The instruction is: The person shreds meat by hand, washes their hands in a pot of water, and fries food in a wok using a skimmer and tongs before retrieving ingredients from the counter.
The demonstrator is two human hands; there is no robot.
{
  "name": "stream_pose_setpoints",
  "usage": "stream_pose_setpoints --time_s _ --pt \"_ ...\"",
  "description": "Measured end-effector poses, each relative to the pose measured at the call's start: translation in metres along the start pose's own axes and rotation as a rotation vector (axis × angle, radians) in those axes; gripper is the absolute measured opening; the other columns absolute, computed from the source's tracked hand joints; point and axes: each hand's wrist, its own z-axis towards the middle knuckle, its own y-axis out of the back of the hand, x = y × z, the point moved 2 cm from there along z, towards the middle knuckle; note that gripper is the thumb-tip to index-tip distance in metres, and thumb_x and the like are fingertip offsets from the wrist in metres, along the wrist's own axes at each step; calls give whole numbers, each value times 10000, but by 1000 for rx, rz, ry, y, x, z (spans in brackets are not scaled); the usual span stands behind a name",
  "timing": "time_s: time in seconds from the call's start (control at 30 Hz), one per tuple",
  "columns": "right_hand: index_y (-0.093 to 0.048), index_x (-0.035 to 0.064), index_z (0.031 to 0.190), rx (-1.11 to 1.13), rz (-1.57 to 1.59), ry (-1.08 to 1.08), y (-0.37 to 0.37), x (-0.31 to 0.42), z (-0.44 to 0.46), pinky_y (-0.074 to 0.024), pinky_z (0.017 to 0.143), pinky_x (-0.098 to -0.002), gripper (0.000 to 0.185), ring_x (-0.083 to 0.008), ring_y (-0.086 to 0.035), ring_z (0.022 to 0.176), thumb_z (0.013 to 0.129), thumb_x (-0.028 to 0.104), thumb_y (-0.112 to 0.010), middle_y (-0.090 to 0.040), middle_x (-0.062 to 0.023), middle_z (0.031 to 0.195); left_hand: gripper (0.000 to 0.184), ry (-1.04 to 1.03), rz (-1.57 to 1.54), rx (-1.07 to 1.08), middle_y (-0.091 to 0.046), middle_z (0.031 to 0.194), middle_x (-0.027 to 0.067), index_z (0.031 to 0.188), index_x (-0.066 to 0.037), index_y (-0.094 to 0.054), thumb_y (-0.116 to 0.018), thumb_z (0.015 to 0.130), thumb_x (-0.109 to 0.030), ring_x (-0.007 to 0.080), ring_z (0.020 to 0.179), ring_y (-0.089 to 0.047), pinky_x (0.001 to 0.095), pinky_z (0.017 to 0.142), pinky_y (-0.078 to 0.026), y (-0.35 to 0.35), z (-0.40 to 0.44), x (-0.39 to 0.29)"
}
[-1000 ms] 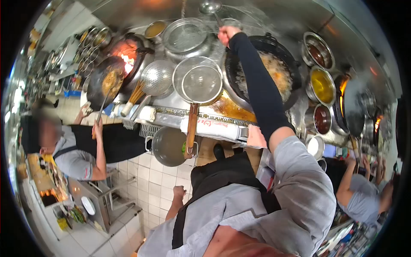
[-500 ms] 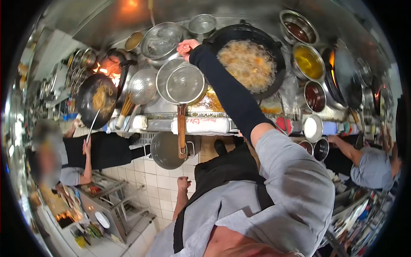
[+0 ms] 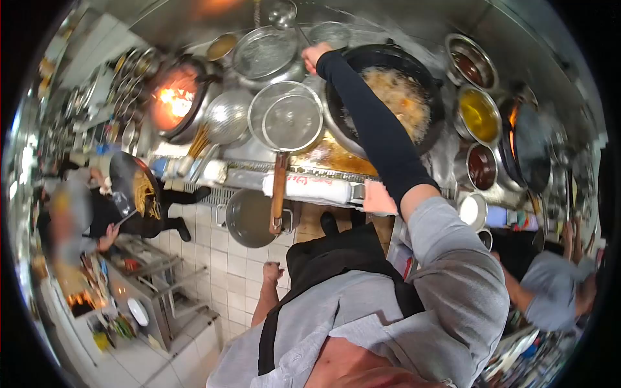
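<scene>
My right hand (image 3: 315, 58), at the end of a black sleeve, is closed round the handle of a metal ladle (image 3: 283, 14), whose bowl is raised near the back wall. Beside it stands a black wok (image 3: 436, 103) of bubbling oil with pale and orange food (image 3: 404, 100), partly hidden by my arm. A round sieve (image 3: 265, 53) rests on a pot to the left. Nearer me lies a wooden-handled strainer (image 3: 284, 116). My left hand (image 3: 273, 271) hangs low at my side, fingers curled, with nothing visible in it.
Flames (image 3: 176, 100) burn in a stove at left, near a perforated skimmer (image 3: 228, 116). A co-worker at far left holds a wok of noodles (image 3: 145, 194). Bowls of yellow oil (image 3: 479, 115) and dark sauce (image 3: 482, 167) stand right. A large pot (image 3: 249, 220) sits below the counter.
My right hand has moved right and up from over the strainer, and the ladle bowl shows again at the back. The co-worker's wok has come off the stove, away from the flames.
</scene>
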Motion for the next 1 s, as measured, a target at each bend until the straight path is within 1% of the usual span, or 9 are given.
stream_pose_setpoints --time_s 0.03,0.13,0.3,0.37,0.43,0.6,0.67,0.8,1.0 --pt "-681 -34 778 -241 -522 154 -20 3 -7 -551 689 -432 311 -382 -689 745 811 275 -662 -691 -228 807 179 -17 -32 -13 -635 848 150 1018 51 -558 -537 906 -87 225 590 -650 283 427 -486 -2 1 -3" --pt "-728 77 1089 -44 -848 0 -69 11 -14 -519 945 -414 322 -336 -635 1136 814 230 -655 -676 -186 1165 175 -19 -101 -52 -637 895 134 1035 28 -543 -534 919 -103 213 611 -649 277 443 -491 -8 -12 -23" --pt "-524 -4 831 867 1004 -590 -106 -39 52 -477 516 -277 104 -175 -567 591 882 69 -578 -563 -103 715 184 64 -100 13 -625 866 123 1055 6 -529 -559 915 -110 209 629 -648 294 430 -485 -2 -10 10" --pt "-430 19 757 863 1451 -685 -84 -34 44 -426 396 -233 192 -115 -484 452 902 49 -552 -492 -57 617 186 151 -128 -37 -614 811 127 1052 23 -542 -560 903 -87 233 603 -643 284 425 -492 0 -14 33" --pt "-325 98 712 581 1531 -732 -62 -9 1 -341 329 -198 293 -58 -345 390 916 74 -533 -395 3 602 210 -126 490 60 -682 868 141 1002 -19 -634 -629 854 -169 305 716 -680 388 565 -551 16 -25 43" --pt "-415 -131 1051 432 1814 -298 20 -12 -42 -386 359 -179 288 -67 -426 451 963 116 -536 -463 -37 707 278 -637 1329 196 -729 965 108 902 -76 -710 -723 753 -309 363 843 -678 448 820 -537 44 40 129" --pt "-390 -162 1121 398 1977 -137 55 0 -55 -372 357 -193 374 -70 -419 487 992 174 -492 -437 -31 694 232 -610 1054 148 -716 885 133 920 -58 -689 -699 789 -249 351 762 -674 453 710 -549 54 28 101" --pt "-410 -152 1087 459 2005 -17 87 -6 -39 -347 355 -215 347 -73 -388 475 1000 183 -438 -416 -34 673 168 -86 203 19 -617 763 121 1016 -11 -585 -588 871 -96 244 597 -623 336 456 -479 39 4 18" --pt "-528 -62 807 197 743 -218 9 4 -33 -378 360 -282 200 -142 -477 468 918 104 -521 -551 -121 713 212 5 -251 74 -624 925 89 1098 -19 -528 -542 908 -114 196 695 -635 283 528 -493 8 3 -70"
